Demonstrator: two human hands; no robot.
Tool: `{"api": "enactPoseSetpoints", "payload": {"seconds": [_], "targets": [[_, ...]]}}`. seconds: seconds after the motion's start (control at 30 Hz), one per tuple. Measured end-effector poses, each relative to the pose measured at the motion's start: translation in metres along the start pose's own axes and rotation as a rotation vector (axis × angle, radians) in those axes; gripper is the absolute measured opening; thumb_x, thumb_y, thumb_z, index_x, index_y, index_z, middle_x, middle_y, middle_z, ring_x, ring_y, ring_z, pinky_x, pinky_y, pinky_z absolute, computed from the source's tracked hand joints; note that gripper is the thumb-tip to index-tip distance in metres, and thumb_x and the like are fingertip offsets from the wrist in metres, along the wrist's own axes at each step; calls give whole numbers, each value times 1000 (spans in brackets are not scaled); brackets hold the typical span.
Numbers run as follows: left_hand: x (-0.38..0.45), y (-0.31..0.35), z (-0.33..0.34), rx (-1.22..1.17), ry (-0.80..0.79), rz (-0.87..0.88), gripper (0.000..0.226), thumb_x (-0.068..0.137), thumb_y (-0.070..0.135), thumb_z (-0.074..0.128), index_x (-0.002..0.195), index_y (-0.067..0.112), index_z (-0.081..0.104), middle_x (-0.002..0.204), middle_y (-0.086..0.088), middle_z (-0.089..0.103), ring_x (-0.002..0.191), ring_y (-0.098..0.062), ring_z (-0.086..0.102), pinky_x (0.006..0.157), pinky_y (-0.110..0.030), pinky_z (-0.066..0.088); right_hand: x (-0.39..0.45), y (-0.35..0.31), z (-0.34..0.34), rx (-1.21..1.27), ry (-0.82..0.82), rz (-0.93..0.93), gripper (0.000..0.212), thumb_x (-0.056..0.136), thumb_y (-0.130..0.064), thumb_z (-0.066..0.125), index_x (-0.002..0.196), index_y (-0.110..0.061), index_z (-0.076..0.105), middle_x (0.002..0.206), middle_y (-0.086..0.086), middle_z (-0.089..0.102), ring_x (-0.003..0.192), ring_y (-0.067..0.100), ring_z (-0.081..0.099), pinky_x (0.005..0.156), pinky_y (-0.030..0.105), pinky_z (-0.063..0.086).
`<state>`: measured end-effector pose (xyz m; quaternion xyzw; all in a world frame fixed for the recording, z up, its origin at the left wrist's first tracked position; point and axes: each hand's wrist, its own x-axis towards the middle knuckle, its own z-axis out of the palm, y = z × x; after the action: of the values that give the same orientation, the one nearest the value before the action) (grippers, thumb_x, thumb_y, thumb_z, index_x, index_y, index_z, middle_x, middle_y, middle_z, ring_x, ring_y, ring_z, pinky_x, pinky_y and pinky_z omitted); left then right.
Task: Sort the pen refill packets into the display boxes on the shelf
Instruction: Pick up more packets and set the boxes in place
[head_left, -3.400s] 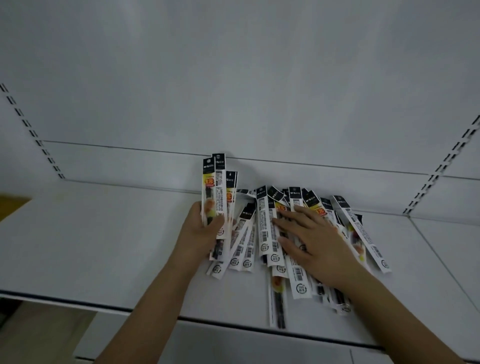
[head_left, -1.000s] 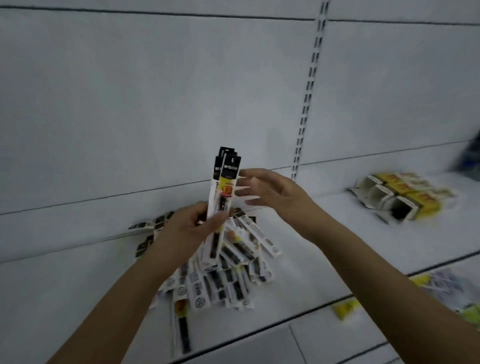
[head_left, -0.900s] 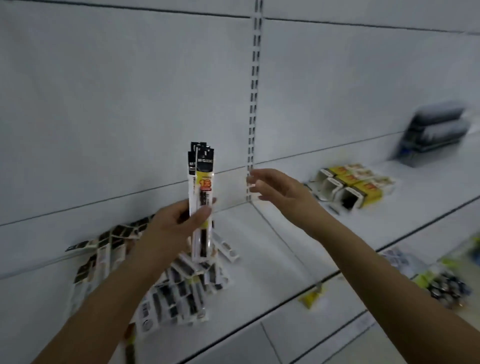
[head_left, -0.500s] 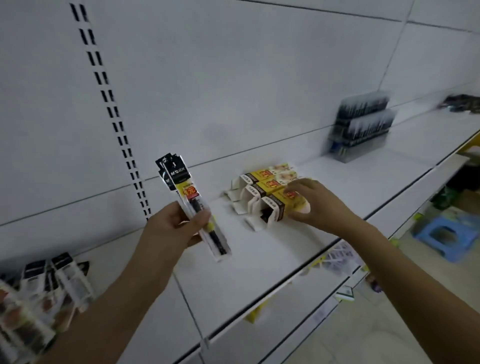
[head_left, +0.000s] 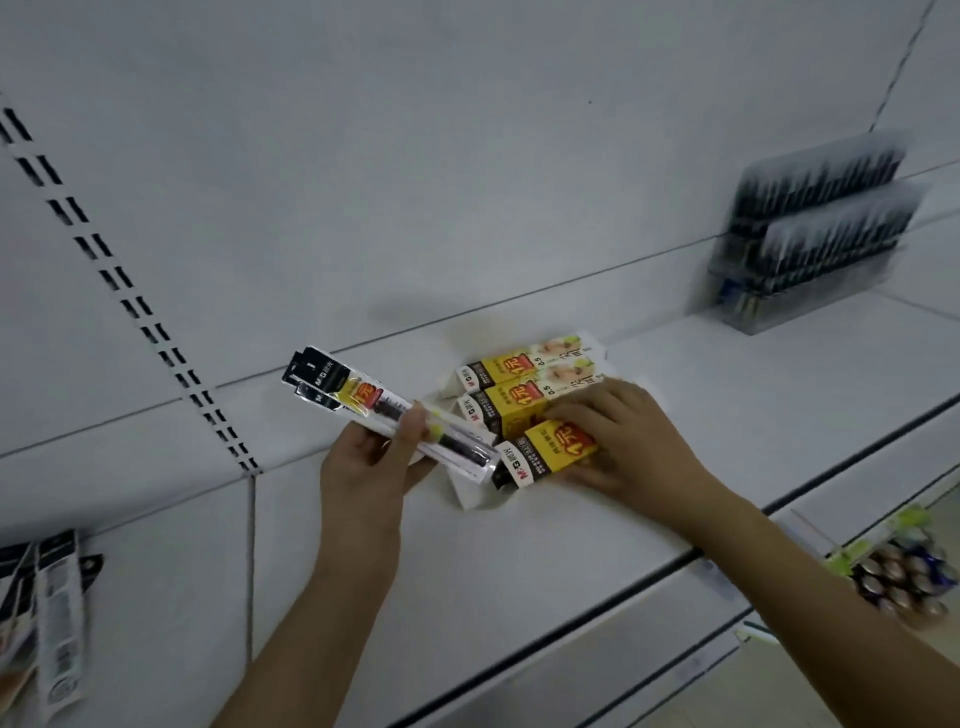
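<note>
While the left hand (head_left: 371, 467) grips a small bunch of pen refill packets (head_left: 387, 413) just left of frame centre, thumb across them, their lower ends point into the open end of the nearest display box (head_left: 545, 454). The right hand (head_left: 618, 439) lies over that yellow box, fingers curled around its top and far side. Two more yellow display boxes (head_left: 524, 382) lie side by side just behind it on the white shelf (head_left: 519, 561). More refill packets (head_left: 49, 613) lie at the lower left edge. A clear rack of dark pens (head_left: 810, 234), blurred, stands at the upper right. Batteries (head_left: 904, 582) show on the lower shelf, lower right.
</note>
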<state>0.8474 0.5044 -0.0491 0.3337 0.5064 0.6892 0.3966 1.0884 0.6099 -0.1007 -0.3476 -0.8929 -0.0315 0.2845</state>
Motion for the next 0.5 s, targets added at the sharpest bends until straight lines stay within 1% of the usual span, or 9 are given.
{"api": "enactPoseSetpoints", "payload": {"seconds": [0.1, 0.23, 0.33, 0.4, 0.43, 0.5], "targets": [[-3, 0, 7, -26, 82, 31, 23, 87, 21, 68, 101, 4, 65, 95, -10, 73, 94, -19, 73, 76, -30, 59, -1, 0, 0, 16, 82, 60, 61, 84, -65, 55, 127, -23, 59, 126, -2, 59, 118, 20, 51, 106, 37, 34], [-17, -2, 18, -84, 142, 55, 33, 80, 24, 71, 105, 3, 67, 98, -10, 74, 94, -19, 73, 78, -32, 60, 0, -1, -2, 49, 102, 127, 63, 83, -66, 53, 129, -24, 56, 129, -4, 58, 121, 21, 52, 110, 33, 29], [-23, -3, 27, -80, 184, 68, 18, 84, 17, 72, 101, 10, 71, 96, -4, 77, 95, -17, 73, 84, -33, 58, -1, -3, -5, 54, 127, 134, 61, 80, -61, 57, 129, -24, 56, 129, -4, 58, 121, 19, 50, 108, 28, 25], [-25, -3, 31, -41, 217, 61, 10, 85, 20, 74, 94, 19, 74, 91, 1, 77, 95, -15, 72, 90, -34, 53, -1, -5, -7, 72, 157, 138, 61, 79, -59, 58, 128, -23, 57, 129, -4, 58, 121, 17, 48, 106, 26, 25], [-26, -2, 32, -40, 229, 55, 10, 84, 22, 74, 93, 19, 74, 91, 1, 77, 96, -15, 72, 93, -35, 52, -1, -6, -8, 82, 167, 138, 61, 79, -59, 58, 128, -22, 58, 128, -4, 58, 121, 17, 47, 105, 25, 26], [-27, -2, 34, -67, 247, 46, 19, 82, 25, 75, 98, 15, 73, 95, 0, 77, 97, -16, 72, 94, -37, 53, -1, -5, -7, 101, 173, 134, 61, 80, -59, 59, 128, -22, 57, 128, -4, 58, 121, 17, 48, 104, 26, 27]]}}
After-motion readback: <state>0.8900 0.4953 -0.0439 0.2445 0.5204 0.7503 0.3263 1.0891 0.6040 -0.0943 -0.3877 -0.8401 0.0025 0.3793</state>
